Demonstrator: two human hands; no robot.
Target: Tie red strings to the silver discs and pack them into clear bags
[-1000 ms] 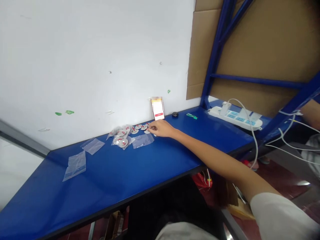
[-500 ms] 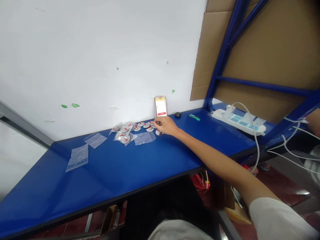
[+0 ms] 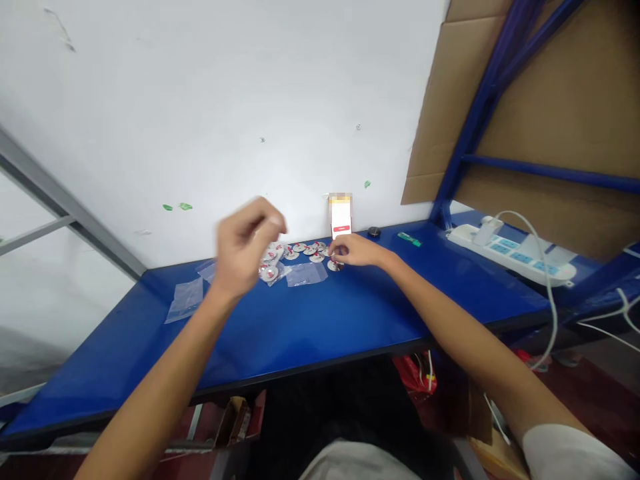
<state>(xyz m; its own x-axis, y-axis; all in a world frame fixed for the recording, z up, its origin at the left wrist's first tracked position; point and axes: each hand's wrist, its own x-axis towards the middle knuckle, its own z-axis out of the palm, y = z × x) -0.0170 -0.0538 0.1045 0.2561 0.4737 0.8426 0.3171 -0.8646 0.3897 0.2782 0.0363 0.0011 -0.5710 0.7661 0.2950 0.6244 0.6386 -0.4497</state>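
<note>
My left hand (image 3: 247, 248) is raised in front of the pile, somewhat blurred, its fingers curled in toward the thumb; nothing shows in it. My right hand (image 3: 356, 249) reaches to the back of the blue table, thumb and fingers pinched together. What those fingertips hold, if anything, is too small to make out. Just below them lies a whitish round disc (image 3: 334, 266) with a bit of red. Several similar discs (image 3: 316, 257) lie to the left, some in clear plastic. Part of that pile (image 3: 270, 273) is hidden behind my left hand.
A lit phone (image 3: 341, 215) leans on the white wall behind my right hand. Flat clear bags (image 3: 306, 274) lie on the blue table (image 3: 300, 327), with another bag (image 3: 185, 300) at left. A black round object (image 3: 373, 232), a green strip (image 3: 410, 239) and a corded power strip (image 3: 515, 253) are rightward.
My left hand and forearm have come into view from below, raised over the left part of the table. My right hand stays by the discs. The view has shifted left.
</note>
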